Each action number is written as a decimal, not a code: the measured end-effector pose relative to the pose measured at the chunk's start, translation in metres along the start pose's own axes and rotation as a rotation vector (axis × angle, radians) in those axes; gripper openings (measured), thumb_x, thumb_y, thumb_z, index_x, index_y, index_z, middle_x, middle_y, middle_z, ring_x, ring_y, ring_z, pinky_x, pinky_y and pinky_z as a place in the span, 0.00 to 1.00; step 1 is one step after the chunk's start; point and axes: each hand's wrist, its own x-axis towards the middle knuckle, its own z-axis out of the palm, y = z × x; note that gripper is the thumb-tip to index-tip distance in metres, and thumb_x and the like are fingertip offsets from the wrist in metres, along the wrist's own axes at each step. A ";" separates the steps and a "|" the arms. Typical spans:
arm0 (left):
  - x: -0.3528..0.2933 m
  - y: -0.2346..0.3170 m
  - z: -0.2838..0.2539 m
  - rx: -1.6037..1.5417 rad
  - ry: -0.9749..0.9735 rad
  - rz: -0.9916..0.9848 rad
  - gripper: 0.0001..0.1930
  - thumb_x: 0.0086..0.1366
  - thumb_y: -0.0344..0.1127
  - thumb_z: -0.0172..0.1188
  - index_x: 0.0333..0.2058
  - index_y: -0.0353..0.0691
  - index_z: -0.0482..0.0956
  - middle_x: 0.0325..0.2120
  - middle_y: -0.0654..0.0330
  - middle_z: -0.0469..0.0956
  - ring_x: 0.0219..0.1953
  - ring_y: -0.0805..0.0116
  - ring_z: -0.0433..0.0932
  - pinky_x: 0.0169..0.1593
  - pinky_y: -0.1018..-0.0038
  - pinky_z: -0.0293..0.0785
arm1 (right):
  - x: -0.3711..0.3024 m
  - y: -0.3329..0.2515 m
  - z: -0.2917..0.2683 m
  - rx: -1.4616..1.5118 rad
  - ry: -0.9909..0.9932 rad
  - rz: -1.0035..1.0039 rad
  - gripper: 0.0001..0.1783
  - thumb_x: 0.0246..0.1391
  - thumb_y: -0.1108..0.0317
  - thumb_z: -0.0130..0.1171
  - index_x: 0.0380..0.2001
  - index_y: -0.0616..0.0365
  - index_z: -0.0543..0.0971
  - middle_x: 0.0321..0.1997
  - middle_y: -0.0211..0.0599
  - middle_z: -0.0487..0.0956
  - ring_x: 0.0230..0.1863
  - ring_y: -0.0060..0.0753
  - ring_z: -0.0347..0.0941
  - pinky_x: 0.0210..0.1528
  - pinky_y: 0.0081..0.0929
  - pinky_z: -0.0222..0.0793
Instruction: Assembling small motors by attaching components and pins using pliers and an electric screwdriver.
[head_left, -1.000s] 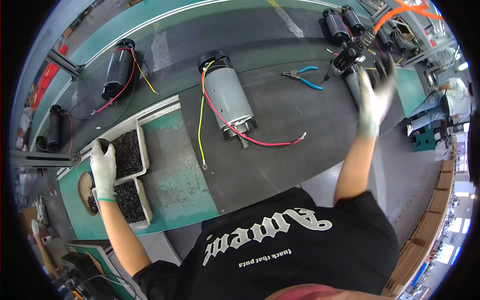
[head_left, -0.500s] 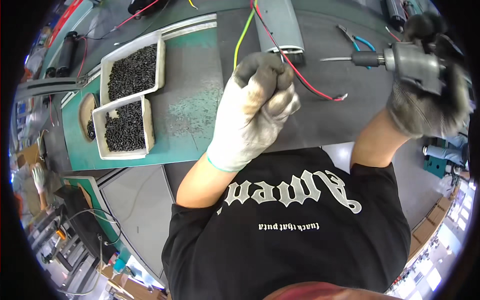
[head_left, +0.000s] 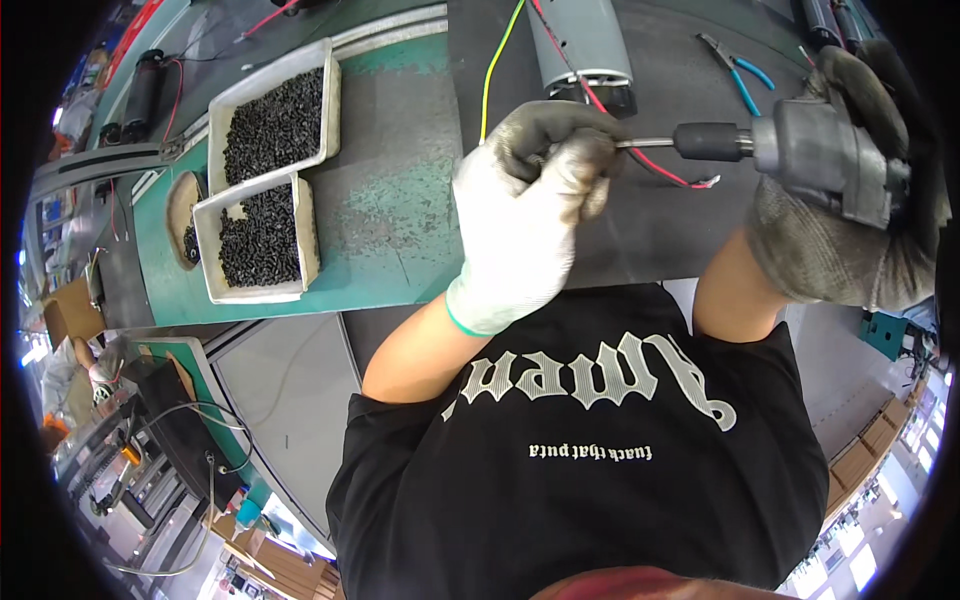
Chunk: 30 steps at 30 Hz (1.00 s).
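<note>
My right hand (head_left: 835, 245), in a grey-palmed work glove, grips a grey power screwdriver (head_left: 815, 160) lying level and pointing left. Its thin metal bit (head_left: 645, 142) reaches the fingertips of my gloved left hand (head_left: 530, 205). Thumb and fingers of that hand are pinched together; whatever they hold is hidden. Just beyond them, a grey cylindrical housing (head_left: 585, 40) lies on the dark mat, its open end toward me. Red and black wires (head_left: 665, 175) trail past the bit, and a yellow-green wire (head_left: 490, 85) runs down behind my left hand.
Blue-handled pliers (head_left: 745, 85) lie right of the housing. On the left, two white trays (head_left: 334, 110) (head_left: 310, 240) hold many small black parts (head_left: 275, 125), beside a shallow round dish (head_left: 178, 215). Black cylinders (head_left: 140, 95) stand at the far left. A metal rail (head_left: 100, 170) crosses there.
The screwdriver has moved left, bringing its bit from well apart to my left fingertips. My left hand stays pinched. The whole view has shifted slightly.
</note>
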 end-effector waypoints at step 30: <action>0.014 -0.069 -0.014 -0.796 0.155 -0.610 0.06 0.67 0.28 0.45 0.37 0.39 0.72 0.25 0.63 0.64 0.28 0.73 0.60 0.35 0.75 0.62 | -0.003 0.024 -0.049 -0.569 0.342 -0.087 0.18 0.56 0.73 0.55 0.50 0.59 0.68 0.38 0.38 0.73 0.33 0.28 0.68 0.35 0.25 0.71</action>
